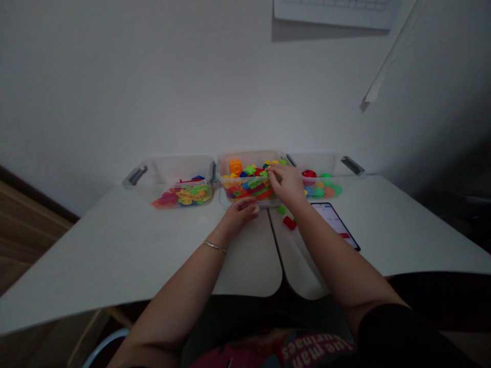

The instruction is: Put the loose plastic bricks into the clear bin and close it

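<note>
My left hand (238, 213) rests low over the table in front of the middle clear plastic bin (249, 200). Its fingers are curled round a small pale block (256, 208), mostly hidden by them. My right hand (287, 183) reaches over the right part of that bin, its fingers apart and touching the heap of colourful toy building blocks (251, 186). Nothing held shows between them, though the fingertips partly blend with the blocks. Below the right wrist, a red block (289, 223) and a small green piece (282, 209) lie on the table.
To the left stands a clear bin (172, 171) with colourful toy pieces. Another clear bin (326, 161) at the right holds several coloured balls and a red-and-black toy. A lit phone (335, 225) lies beside my right forearm. The wall (192, 92) rises behind the bins.
</note>
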`<control>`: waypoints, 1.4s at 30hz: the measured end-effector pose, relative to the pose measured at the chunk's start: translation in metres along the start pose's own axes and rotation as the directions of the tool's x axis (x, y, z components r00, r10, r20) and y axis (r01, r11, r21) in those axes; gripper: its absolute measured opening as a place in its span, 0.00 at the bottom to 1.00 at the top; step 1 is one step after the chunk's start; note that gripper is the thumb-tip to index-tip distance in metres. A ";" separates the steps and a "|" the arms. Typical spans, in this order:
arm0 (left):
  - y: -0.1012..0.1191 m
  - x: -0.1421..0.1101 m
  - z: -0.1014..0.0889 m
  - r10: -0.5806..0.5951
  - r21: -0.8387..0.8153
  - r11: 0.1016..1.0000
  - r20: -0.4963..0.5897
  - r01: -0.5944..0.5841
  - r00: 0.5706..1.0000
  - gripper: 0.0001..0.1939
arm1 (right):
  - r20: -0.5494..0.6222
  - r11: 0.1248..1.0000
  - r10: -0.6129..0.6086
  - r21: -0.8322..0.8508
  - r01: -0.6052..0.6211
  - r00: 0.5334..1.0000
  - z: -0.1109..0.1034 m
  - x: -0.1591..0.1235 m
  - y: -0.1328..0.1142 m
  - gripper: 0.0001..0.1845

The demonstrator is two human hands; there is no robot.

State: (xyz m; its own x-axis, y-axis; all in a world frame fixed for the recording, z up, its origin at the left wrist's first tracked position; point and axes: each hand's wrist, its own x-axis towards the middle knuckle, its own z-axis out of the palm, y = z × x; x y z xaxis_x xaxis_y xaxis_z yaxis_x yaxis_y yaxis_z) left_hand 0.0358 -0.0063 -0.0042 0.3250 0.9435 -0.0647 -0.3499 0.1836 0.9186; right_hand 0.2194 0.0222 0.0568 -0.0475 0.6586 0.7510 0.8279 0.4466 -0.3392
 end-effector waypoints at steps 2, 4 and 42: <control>0.000 0.001 -0.001 -0.003 0.054 0.999 -0.017 0.004 1.000 0.26 | 0.026 0.997 -0.045 -0.061 0.046 0.999 0.000 -0.004 -0.001 0.14; -0.001 0.001 -0.002 -0.004 0.086 0.996 -0.037 0.007 0.999 0.26 | 0.046 0.990 -0.081 -0.112 0.086 0.996 0.000 -0.007 -0.002 0.16; -0.008 0.008 -0.001 0.102 0.287 0.949 0.098 -0.126 0.990 0.27 | 0.168 0.953 -0.061 0.304 0.008 0.984 0.012 -0.103 -0.022 0.17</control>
State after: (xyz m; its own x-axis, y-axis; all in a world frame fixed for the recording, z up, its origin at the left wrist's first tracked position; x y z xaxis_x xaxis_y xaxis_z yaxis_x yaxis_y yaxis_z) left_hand 0.0406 0.0003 -0.0124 0.3722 0.9257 0.0676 -0.1207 -0.0239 0.9924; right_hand 0.1994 -0.0484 -0.0201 -0.1915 0.7222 0.6646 0.6188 0.6144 -0.4894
